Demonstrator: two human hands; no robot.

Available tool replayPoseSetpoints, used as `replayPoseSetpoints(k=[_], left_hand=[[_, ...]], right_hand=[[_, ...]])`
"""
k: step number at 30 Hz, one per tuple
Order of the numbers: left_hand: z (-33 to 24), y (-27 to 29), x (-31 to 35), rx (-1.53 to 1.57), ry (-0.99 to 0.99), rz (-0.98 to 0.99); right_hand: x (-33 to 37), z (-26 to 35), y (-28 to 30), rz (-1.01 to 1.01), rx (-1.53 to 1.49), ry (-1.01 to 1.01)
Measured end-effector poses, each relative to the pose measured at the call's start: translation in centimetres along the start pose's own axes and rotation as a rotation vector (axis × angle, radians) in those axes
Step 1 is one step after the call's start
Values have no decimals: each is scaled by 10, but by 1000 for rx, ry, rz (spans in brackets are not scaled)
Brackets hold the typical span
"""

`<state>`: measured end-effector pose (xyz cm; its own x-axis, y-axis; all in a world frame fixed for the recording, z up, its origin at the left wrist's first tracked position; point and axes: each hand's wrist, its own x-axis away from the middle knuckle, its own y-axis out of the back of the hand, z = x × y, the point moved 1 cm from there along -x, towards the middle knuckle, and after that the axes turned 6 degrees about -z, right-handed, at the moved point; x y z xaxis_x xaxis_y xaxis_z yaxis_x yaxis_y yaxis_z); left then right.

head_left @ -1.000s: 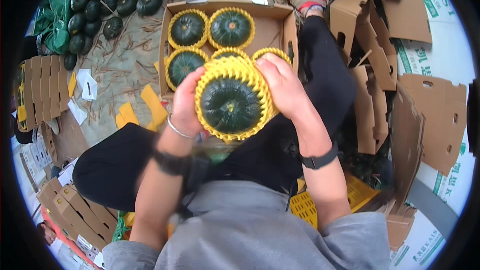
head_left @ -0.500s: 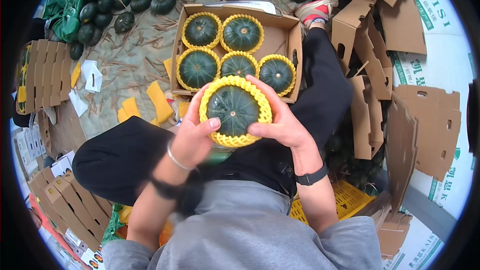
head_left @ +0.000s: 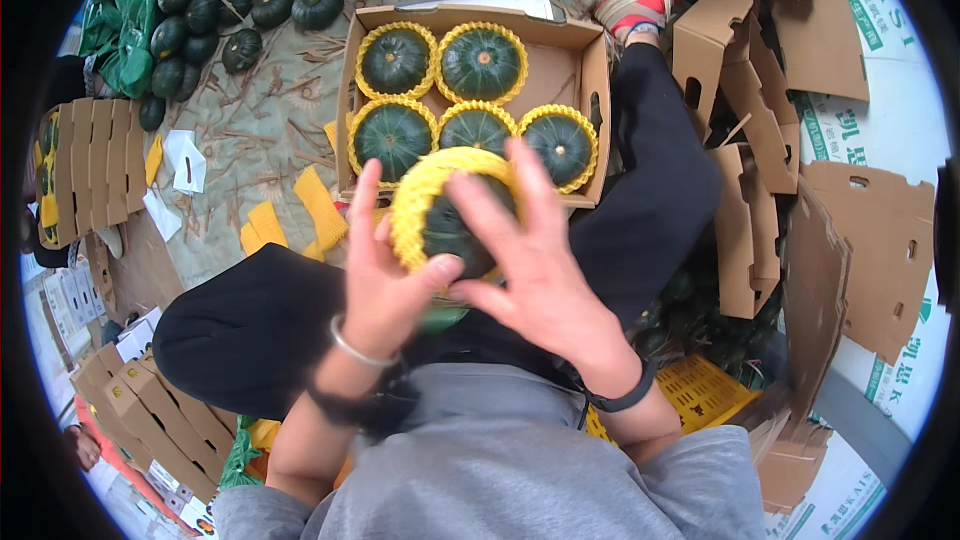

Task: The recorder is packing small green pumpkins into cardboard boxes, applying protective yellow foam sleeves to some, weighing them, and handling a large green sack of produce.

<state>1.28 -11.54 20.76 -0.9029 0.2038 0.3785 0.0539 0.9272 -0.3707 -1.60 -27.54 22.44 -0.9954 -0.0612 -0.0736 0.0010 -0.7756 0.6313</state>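
Observation:
Before my lap a dark green round pumpkin (head_left: pixel 446 232) sits tilted in a yellow foam net sleeve (head_left: pixel 412 212). My left hand (head_left: pixel 378 275) grips it from the left side, thumb on the skin near its lower edge. Over its right side spreads my right hand (head_left: pixel 535 275), fingers apart and smeared by motion; whether the fingertips touch the pumpkin is unclear. Just beyond, an open cardboard box (head_left: pixel 556 65) holds several netted pumpkins (head_left: pixel 483 60), two in the far row and three in the near row, with bare cardboard at its far right.
Loose pumpkins (head_left: pixel 270 8) lie piled at the far left beside a green sack (head_left: pixel 125 50). Spare yellow nets (head_left: pixel 320 208) rest left of the box. Folded cartons (head_left: pixel 745 210) stand at right, a yellow crate (head_left: pixel 705 390) by my right elbow. More cartons (head_left: pixel 95 155) stand left.
The pumpkin has tilted from facing up between both hands. My right hand has let go of its side and swung over it with fingers spread; the left keeps its grip.

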Motion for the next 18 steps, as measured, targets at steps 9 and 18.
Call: replayPoseSetpoints(k=[9,18], left_hand=[[12,-15,-46,-164,74,224],[79,-58,-228,-1935,-550,228]], right_hand=[[-25,-38,-8,-157,12,15],[-131,-148,19,-173,704,-152]])
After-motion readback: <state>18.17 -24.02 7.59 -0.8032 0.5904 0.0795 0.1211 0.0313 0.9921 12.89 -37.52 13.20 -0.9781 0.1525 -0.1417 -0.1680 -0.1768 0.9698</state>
